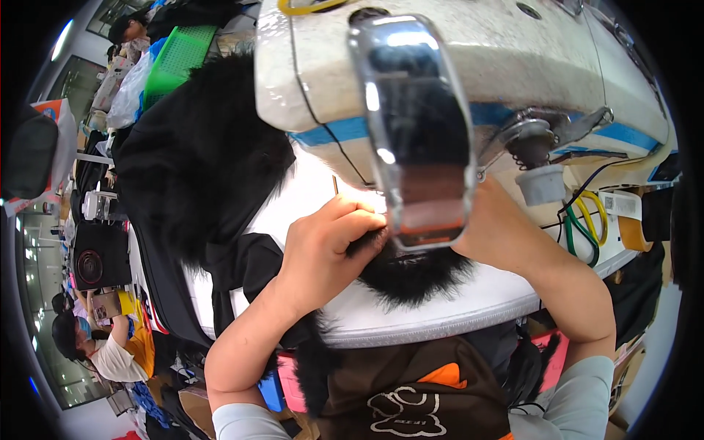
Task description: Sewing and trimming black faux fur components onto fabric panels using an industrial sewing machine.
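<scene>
In front of me stands a white sewing machine (323,66) with a blue stripe along its lower edge. A shiny, chrome-edged oblong part (418,132) on it hangs between me and the work, hiding the needle area. My left hand (326,238) is closed, thumb and fingers pressed on a piece of black furry fabric (414,279) that lies on the white machine table (469,301). On the other side of the fabric is my right hand (495,227). Its fingers are hidden behind the shiny part, so their grip does not show.
A large heap of black fur fabric (213,147) covers the table's left side. Behind it stands a green plastic basket (180,59). Yellow and green cables (587,227) loop at the right beside a roll of tape (632,233). A co-worker (110,348) sits at the far left.
</scene>
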Demonstrator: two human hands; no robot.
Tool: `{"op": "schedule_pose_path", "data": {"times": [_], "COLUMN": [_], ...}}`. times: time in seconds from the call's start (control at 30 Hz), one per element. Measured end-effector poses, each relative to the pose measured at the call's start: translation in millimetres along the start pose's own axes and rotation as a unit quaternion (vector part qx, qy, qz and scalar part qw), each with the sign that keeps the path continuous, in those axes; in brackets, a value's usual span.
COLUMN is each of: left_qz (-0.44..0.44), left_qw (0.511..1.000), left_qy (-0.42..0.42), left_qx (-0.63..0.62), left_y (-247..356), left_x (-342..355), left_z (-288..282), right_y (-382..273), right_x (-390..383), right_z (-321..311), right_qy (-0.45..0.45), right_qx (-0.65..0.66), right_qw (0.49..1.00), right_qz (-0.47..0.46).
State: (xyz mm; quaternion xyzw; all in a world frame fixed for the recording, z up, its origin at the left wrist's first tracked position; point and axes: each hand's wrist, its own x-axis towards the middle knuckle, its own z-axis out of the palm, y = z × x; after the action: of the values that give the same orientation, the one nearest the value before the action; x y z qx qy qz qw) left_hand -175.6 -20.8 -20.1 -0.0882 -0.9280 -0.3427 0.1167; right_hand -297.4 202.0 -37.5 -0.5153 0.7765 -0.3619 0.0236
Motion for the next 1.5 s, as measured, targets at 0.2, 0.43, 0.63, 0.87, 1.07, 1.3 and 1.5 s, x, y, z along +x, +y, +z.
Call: {"op": "schedule_pose_path", "data": {"times": [0.2,0.43,0.63,0.87,1.07,1.3,1.5], "left_qz": [-0.02,-0.049,-0.014,0.059,0.108,0.035,-0.009], "left_qw": [0.999,0.998,0.999,0.996,0.98,0.999,1.0], "left_qy": [0.0,-0.032,-0.03,-0.029,-0.061,0.015,-0.004], "left_qx": [-0.03,-0.026,-0.008,0.064,0.155,0.039,-0.01], "left_y": [-2,-1,1,4,1,3,6], "left_x": [2,6,7,-2,-4,0,5], "left_z": [-2,-8,-8,-6,-4,1,-5], "right_y": [-1,-4,-14,-30,-34,-23,-20], "right_x": [1,-6,0,6,-4,-1,0], "right_z": [-8,2,-7,-20,-31,-17,2], "right_qy": [-0.012,-0.057,-0.036,-0.054,-0.192,-0.072,0.026], "right_qx": [0.038,-0.002,0.003,0.093,-0.079,-0.07,0.069], "right_qw": [0.999,0.994,0.994,0.99,0.975,0.994,0.993], "right_qz": [0.008,0.088,0.104,0.09,0.076,-0.037,0.09]}}
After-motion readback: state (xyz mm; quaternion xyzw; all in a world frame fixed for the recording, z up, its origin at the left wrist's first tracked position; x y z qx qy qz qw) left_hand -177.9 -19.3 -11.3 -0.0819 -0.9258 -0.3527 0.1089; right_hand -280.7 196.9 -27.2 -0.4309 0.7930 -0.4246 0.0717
